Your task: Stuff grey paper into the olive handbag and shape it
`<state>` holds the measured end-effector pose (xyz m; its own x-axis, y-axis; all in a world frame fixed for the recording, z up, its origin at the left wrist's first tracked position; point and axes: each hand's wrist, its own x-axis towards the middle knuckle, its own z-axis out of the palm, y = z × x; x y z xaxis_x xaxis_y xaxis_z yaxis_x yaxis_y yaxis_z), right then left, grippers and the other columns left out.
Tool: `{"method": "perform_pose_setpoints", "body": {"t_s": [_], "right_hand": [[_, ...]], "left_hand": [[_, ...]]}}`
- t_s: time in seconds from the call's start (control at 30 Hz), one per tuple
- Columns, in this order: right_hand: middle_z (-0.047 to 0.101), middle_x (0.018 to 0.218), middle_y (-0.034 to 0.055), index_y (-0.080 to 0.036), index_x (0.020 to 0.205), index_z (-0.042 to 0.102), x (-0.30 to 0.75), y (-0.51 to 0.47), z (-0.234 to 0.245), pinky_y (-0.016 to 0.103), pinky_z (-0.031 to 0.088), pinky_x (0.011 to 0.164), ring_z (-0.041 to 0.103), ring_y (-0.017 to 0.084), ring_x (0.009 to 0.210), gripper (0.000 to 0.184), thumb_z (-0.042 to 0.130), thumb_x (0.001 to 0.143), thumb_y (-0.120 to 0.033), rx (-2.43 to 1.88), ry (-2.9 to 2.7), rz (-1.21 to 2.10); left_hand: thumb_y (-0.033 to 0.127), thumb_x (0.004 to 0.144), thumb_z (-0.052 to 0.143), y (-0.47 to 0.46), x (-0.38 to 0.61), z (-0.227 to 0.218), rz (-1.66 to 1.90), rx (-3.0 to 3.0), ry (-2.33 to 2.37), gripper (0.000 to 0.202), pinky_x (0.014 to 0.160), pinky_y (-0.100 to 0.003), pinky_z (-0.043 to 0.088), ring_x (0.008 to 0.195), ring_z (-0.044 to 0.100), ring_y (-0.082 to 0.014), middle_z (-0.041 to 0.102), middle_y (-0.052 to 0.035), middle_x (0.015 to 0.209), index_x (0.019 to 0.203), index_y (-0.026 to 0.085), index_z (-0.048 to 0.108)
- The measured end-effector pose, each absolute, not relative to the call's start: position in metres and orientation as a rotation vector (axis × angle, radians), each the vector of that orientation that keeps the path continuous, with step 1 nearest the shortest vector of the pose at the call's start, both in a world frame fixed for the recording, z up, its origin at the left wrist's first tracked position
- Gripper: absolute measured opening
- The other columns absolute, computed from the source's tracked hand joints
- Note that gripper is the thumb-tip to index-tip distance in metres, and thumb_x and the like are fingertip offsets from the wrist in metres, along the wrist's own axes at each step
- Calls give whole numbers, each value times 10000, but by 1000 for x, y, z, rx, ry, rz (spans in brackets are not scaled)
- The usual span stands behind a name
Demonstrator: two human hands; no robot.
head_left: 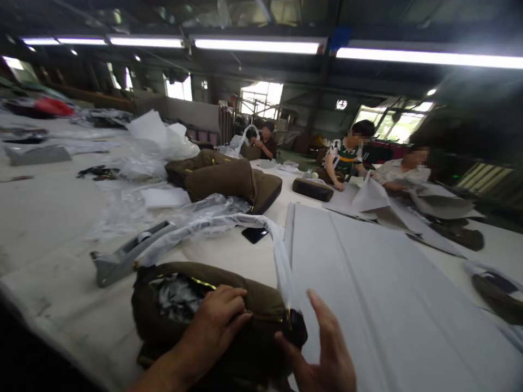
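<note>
An olive-brown bag (261,326) lies in front of me on the white table (49,228). Its brass zip is partly undone and crumpled grey stuffing (177,296) shows inside. A handle wrapped in clear plastic (245,226) arches over it. My left hand (214,324) rests on top of the bag with its fingers curled against the zip edge. My right hand (327,354) hovers at the bag's right end, fingers spread, thumb near the zip end.
A grey tape dispenser (122,256) and a black phone (254,234) lie behind the bag. More olive bags (224,179) are stacked further back among plastic wrap. Large grey paper sheets (368,261) cover the right. Three people work at the far end.
</note>
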<state>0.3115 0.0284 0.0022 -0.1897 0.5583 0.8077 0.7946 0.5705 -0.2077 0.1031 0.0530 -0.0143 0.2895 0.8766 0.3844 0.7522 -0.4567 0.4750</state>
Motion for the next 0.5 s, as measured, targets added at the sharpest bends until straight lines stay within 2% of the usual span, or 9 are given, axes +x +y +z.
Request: {"method": "perform_pose_setpoints", "body": {"t_s": [0.13,0.2,0.27,0.3,0.37,0.5], "right_hand": [[625,1116,39,-259,1234,504,290,20,2,313,529,804,617,201,983,369,521,872,-187,-858,-2050,-580],[629,1106,112,-150,1203,549,273,25,7,372,510,841,600,250,1004,348,470,864,-143,-907,-2278,-627],[639,961,220,-1,1064,616,259,38,18,461,503,786,600,327,914,306,481,807,-99,-1123,-2630,-670],[633,868,231,23,986,641,253,45,24,481,502,733,599,337,842,274,490,783,-84,-1240,-2804,-644],[607,743,188,-13,890,668,244,59,36,471,492,647,581,312,733,220,491,770,-62,-1382,-3038,-482],[610,794,164,-60,928,664,232,75,52,431,478,648,582,294,771,248,446,813,-32,-1409,-3140,-232]], "left_hand": [[206,875,523,62,112,-15,991,2348,1497,128,792,-399,487,924,591,-223,673,-36,992,773,181,597],[192,883,498,62,113,-15,1059,2391,1436,125,796,-399,473,923,590,-225,675,-41,990,823,177,606],[172,882,490,62,113,-13,1062,2420,1397,116,788,-392,464,912,589,-225,673,-45,963,858,171,604],[162,875,499,62,112,-11,1025,2424,1406,102,777,-388,460,893,589,-224,670,-42,936,863,170,601],[159,860,528,62,108,-8,904,2428,1457,71,755,-382,449,843,585,-220,658,-31,867,837,170,594],[186,882,501,65,86,-9,701,2463,1599,167,673,-338,430,728,563,-196,611,-22,746,723,164,550]]}}
